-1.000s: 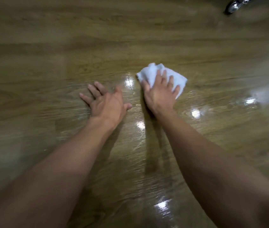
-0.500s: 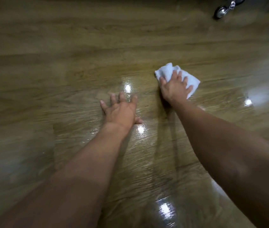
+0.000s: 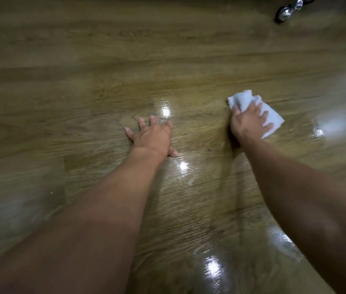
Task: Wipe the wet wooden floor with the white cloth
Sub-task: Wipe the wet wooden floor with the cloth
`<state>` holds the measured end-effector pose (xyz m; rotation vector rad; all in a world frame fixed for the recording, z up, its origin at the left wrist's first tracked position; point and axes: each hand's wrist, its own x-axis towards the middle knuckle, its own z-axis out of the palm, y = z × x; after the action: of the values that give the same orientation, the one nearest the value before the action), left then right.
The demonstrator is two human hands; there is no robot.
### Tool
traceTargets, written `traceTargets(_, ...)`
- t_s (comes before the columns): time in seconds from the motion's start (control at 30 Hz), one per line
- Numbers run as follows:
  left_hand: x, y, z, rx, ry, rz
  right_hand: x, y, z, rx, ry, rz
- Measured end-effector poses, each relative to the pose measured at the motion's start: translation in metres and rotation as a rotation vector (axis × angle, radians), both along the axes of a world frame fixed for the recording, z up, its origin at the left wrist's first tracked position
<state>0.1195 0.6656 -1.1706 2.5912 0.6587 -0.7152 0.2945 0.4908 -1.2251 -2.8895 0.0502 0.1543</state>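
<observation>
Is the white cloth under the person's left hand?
No: the white cloth lies under the right hand, while the left hand rests flat and bare on the wooden floor.

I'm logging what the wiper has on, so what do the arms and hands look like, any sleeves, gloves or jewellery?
Both forearms are bare as far as the frame shows: no sleeves in view. The left hand and right hand are ungloved, with no watch, bracelet or ring visible, though the picture is blurred.
</observation>
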Motion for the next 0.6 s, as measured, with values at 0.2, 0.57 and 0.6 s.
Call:
traceTargets(0.2,-0.002,0.000,-0.007,0.047,-0.030,-0.027,-0.101,-0.020,-0.003,-0.030,-0.108,0.684)
traceTargets(0.57,0.000,0.000,-0.011,0.066,-0.014,-0.021,-0.042,0.045,0.005,0.065,-0.055,0.206)
traceTargets(0.6,0.000,0.000,-0.012,0.076,-0.016,-0.027,-0.068,0.047,0.002,0.039,-0.083,0.323)
